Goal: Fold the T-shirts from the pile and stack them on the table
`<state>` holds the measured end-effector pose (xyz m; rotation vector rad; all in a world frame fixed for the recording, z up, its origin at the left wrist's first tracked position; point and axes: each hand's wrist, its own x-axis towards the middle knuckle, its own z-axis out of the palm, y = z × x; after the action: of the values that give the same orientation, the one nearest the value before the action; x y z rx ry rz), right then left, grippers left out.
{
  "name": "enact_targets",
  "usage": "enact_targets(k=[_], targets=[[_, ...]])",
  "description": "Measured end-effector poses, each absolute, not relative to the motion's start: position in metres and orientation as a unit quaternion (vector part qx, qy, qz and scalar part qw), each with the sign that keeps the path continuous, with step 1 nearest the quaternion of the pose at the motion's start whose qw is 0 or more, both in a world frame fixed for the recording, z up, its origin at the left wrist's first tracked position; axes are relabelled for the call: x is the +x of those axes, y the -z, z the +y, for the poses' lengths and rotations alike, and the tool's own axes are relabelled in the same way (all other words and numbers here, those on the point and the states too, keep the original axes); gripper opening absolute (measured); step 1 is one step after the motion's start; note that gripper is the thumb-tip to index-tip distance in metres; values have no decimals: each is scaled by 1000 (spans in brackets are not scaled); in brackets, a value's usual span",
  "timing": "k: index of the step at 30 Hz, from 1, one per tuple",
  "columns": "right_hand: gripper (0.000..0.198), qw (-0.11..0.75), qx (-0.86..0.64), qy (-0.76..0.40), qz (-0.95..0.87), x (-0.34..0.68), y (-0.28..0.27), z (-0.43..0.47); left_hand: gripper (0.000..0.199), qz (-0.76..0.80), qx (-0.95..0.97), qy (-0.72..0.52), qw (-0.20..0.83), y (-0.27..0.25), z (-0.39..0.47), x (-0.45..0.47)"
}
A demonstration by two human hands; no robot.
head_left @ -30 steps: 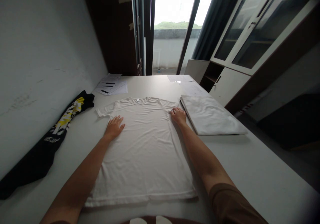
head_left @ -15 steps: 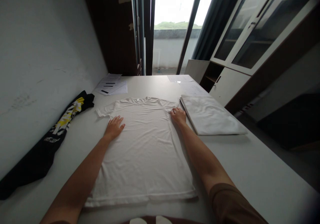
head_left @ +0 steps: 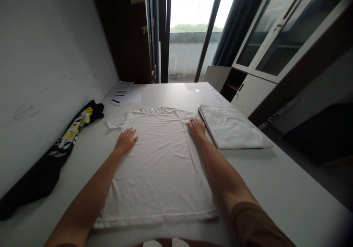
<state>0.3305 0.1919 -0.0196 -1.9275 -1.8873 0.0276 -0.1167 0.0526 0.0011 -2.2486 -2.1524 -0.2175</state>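
A white short-sleeved T-shirt (head_left: 160, 169) lies spread on the table, its neckline at the far end and its hem towards me. Light creases run across its chest and body. My left hand (head_left: 126, 141) rests flat on the shirt's left side, just below the left sleeve, with fingers stretched out. At the right sleeve, my right hand (head_left: 196, 128) has its fingers bent and closed on the fabric near the underarm; the fingertips are partly hidden.
Folded white cloth (head_left: 234, 127) lies right of the shirt. A black garment with yellow and white print (head_left: 68, 136) lies along the left wall. Papers (head_left: 124, 93) are at the table's far left, with more sheets (head_left: 209, 92) far right. Cabinets (head_left: 256, 89) stand beyond the right edge.
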Motion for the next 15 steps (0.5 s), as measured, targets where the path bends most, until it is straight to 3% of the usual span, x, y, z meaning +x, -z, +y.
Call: enact_targets(k=[15], targets=[[35, 222, -697, -8, -681, 330, 20, 192, 54, -688, -722, 74, 15, 2, 54, -118]])
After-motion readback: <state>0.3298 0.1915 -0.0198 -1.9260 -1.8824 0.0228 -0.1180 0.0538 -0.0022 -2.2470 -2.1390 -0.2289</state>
